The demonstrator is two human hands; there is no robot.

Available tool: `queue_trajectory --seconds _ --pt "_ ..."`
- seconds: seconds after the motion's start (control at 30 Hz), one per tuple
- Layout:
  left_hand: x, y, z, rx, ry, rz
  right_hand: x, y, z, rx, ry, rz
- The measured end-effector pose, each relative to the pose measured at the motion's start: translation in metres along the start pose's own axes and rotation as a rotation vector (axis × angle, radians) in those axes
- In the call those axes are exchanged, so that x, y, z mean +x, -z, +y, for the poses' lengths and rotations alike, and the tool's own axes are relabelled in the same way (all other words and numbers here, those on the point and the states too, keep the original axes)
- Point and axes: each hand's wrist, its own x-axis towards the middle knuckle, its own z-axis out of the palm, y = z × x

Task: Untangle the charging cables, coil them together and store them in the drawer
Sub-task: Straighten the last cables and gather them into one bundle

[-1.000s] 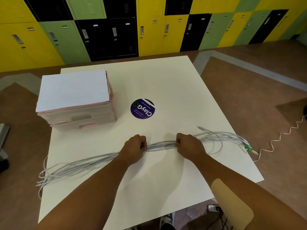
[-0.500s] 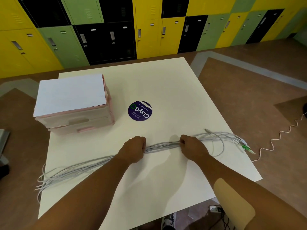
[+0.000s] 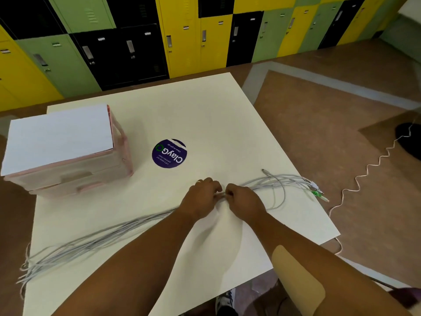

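The bundle of cables [image 3: 107, 239] lies across the table [image 3: 205, 110], its long axis running from the near left edge to the right edge, where green-tipped plugs [image 3: 315, 193] fan out. The strands are thin, pale grey and loosely gathered. My left hand [image 3: 200, 198] and right hand [image 3: 245, 199] grip it mid-length, almost touching, fingers seemingly curled round it, though blurred.

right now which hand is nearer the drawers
Left. The left hand grips the cables right of the drawers; the right hand sits just beyond it, farther right.
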Motion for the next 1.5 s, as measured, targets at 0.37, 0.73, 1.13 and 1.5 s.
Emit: queue_trajectory --seconds 0.37,0.73,1.13,1.5 --pt "0.000 -0.014 0.006 -0.048 -0.014 0.058 -0.002 0.014 0.017 -0.040 0.125 -0.009" --pt "-0.002 -0.007 0.005 -0.095 0.021 0.051 -0.001 0.018 0.018 -0.150 0.155 -0.004" --pt "0.002 -0.001 0.008 -0.136 0.142 0.105 0.002 0.027 0.020 -0.205 0.115 0.019" --pt "0.001 -0.001 0.007 -0.208 0.090 0.099 0.001 0.040 0.035 -0.158 0.054 0.036"
